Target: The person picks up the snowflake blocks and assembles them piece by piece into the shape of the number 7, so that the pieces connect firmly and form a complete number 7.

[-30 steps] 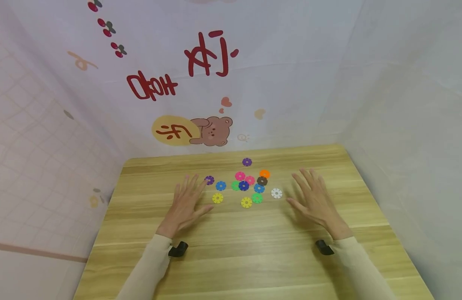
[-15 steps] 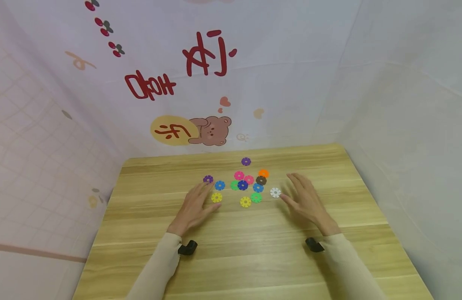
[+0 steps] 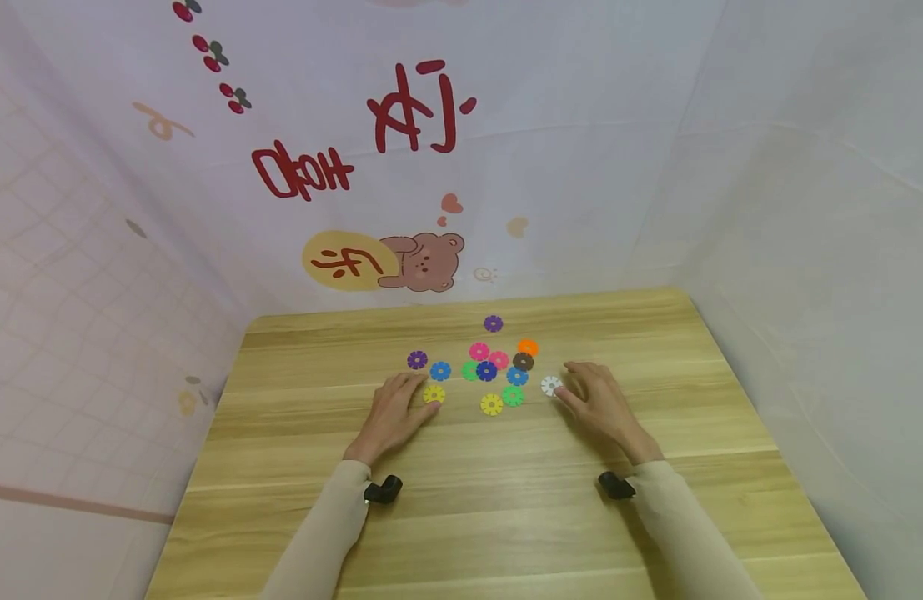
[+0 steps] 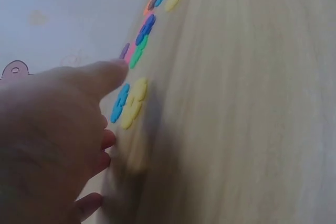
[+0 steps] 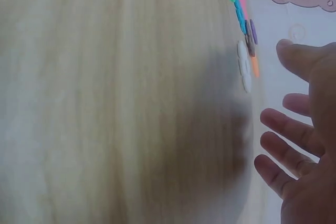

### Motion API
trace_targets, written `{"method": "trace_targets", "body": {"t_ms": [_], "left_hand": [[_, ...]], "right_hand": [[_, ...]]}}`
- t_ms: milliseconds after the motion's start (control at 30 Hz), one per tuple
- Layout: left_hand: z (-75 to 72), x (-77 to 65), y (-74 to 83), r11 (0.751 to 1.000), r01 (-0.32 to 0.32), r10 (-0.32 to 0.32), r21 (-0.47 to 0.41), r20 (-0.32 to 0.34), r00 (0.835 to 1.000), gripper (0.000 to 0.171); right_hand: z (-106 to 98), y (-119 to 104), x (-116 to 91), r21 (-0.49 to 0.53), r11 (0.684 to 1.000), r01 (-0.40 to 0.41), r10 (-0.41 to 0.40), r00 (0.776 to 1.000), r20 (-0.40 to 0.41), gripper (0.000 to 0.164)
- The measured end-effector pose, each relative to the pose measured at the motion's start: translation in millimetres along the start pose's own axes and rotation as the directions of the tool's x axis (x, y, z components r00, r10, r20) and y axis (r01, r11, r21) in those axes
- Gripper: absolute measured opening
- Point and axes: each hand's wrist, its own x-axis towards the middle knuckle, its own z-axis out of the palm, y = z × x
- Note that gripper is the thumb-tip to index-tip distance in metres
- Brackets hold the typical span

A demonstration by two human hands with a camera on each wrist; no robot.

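Note:
Several colourful notched plastic discs lie flat on the wooden table (image 3: 476, 517). My left hand (image 3: 389, 415) is just left of a yellow disc (image 3: 434, 394), its thumb over that disc's near edge in the head view. A blue disc (image 3: 441, 371) and a purple disc (image 3: 417, 360) lie beyond those fingers. Close to the white disc (image 3: 549, 385) is my right hand (image 3: 602, 410), whose thumb overlaps the disc's edge in the head view. The right wrist view shows that thumb (image 5: 299, 59) apart from the white disc (image 5: 244, 66). Neither hand holds anything; both have loosely bent fingers.
Between the hands lie a dark blue disc (image 3: 487, 371), a second yellow disc (image 3: 492, 405), a brown disc (image 3: 524, 362) and an orange disc (image 3: 529, 347), some overlapping others. Behind the table hangs a white printed cloth (image 3: 581, 167), and more cloth stands at both sides.
Both hands have moved inward toward the discs, the left to the right and the right to the left. Their fingers, spread earlier, are now more bent and closer together. The discs stay in place.

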Motion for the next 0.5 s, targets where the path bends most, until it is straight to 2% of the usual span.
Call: {"method": "trace_targets", "body": {"t_ms": [167, 500], "left_hand": [[4.2, 2.3, -0.1, 1.000, 0.006, -0.006, -0.012, -0.027, 1.000, 0.056], [10.1, 3.2, 2.2, 0.999, -0.038, 0.039, 0.011, -0.087, 0.995, 0.043]], "right_hand": [[5.5, 2.5, 3.7, -0.013, 1.000, 0.005, -0.004, 1.000, 0.017, 0.055], [11.3, 0.2, 11.2, -0.017, 1.000, -0.005, 0.005, 1.000, 0.015, 0.042]]}}
